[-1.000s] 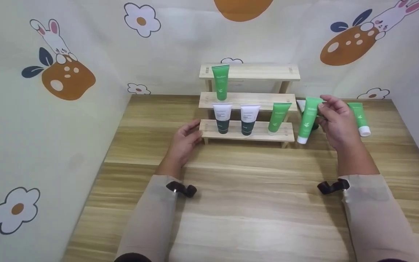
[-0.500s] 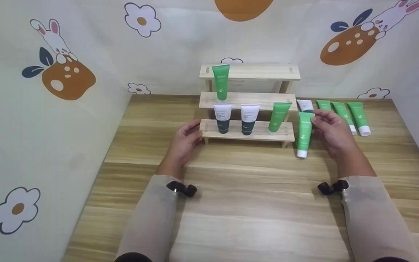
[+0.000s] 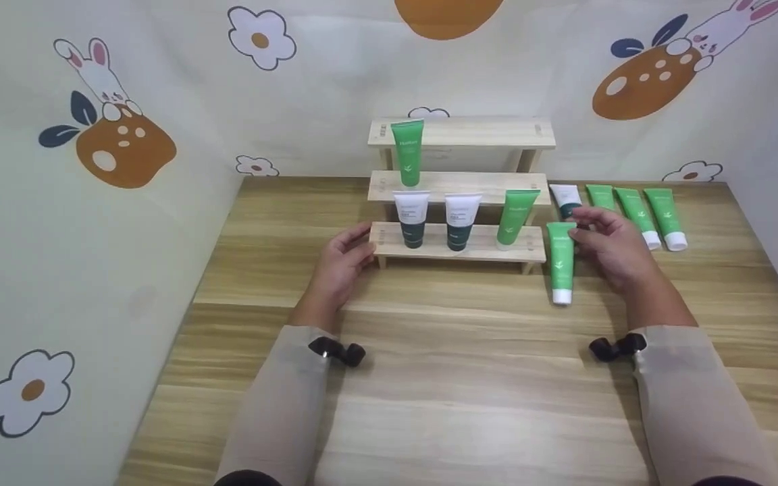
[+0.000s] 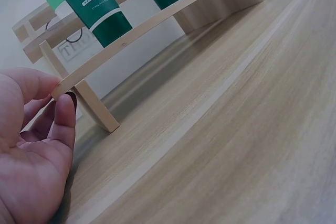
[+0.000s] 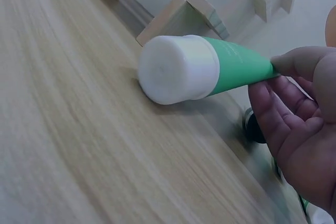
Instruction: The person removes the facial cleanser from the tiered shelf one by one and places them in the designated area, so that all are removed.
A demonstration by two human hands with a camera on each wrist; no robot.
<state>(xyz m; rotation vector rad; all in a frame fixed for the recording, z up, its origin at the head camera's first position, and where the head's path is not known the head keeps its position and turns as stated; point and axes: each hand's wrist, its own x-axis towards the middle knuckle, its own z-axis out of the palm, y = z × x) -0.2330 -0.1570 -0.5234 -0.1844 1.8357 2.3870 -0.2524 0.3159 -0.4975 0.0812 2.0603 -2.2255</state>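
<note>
My right hand (image 3: 613, 246) pinches a green squeeze tube (image 3: 562, 263) by its flat end, beside the right end of a three-tier wooden display stand (image 3: 477, 135). The tube's white cap (image 5: 176, 69) points toward me, low over the table. My left hand (image 3: 342, 266) pinches the left corner of the stand's lowest tier, thumb and finger on its edge (image 4: 63, 85). Upright on that tier are two white-and-dark-green tubes (image 3: 412, 219) and, at its right, a green tube (image 3: 517, 216). Another green tube (image 3: 409, 154) stands at the left of the middle tier.
Right of the stand lie a white-and-dark-green tube (image 3: 566, 196), partly behind my right hand, and three green tubes (image 3: 667, 219) in a row. Patterned cloth walls (image 3: 335, 81) enclose the wooden table (image 3: 470, 378) at back and sides.
My right hand has brought the green tube toward me, slightly left and lower, uncovering the tubes lying behind it. The left hand has stayed on the stand.
</note>
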